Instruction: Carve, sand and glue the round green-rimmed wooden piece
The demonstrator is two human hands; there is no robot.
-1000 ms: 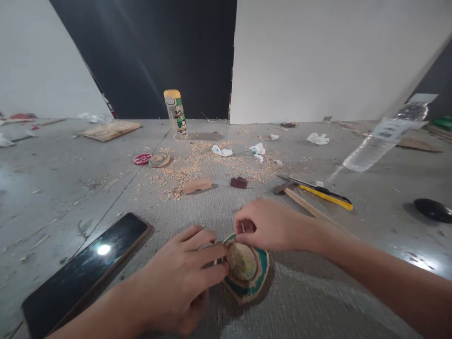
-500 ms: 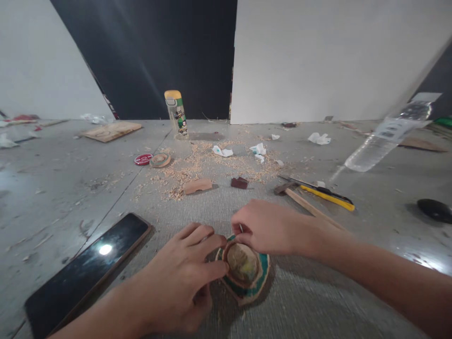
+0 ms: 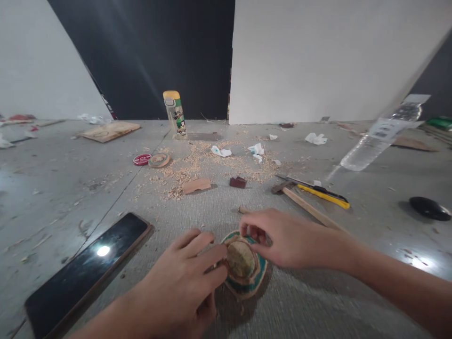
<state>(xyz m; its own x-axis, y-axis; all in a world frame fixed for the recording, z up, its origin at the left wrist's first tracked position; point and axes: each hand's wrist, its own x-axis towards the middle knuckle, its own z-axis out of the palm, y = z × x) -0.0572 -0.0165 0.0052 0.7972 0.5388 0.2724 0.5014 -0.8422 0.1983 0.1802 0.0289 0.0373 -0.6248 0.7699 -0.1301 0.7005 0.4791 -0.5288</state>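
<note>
Touching teal-ringed wooden piece (image 3: 241,262), rough edge, round centre | my left hand (image 3: 189,278) bent at rim, my right hand (image 3: 282,235) curled; can't tell if gripping | crumbly shavings (image 3: 197,157) beyond

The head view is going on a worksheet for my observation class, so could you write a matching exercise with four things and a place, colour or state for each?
Things
1. phone
2. hammer
3. bottle left of centre
4. round piece with a green band

Descriptions
A. yellow top
B. between the left hand and the right hand
C. black, with a bright reflection on it
D. pale wooden handle

Pairs: 1-C, 2-D, 3-A, 4-B
</note>
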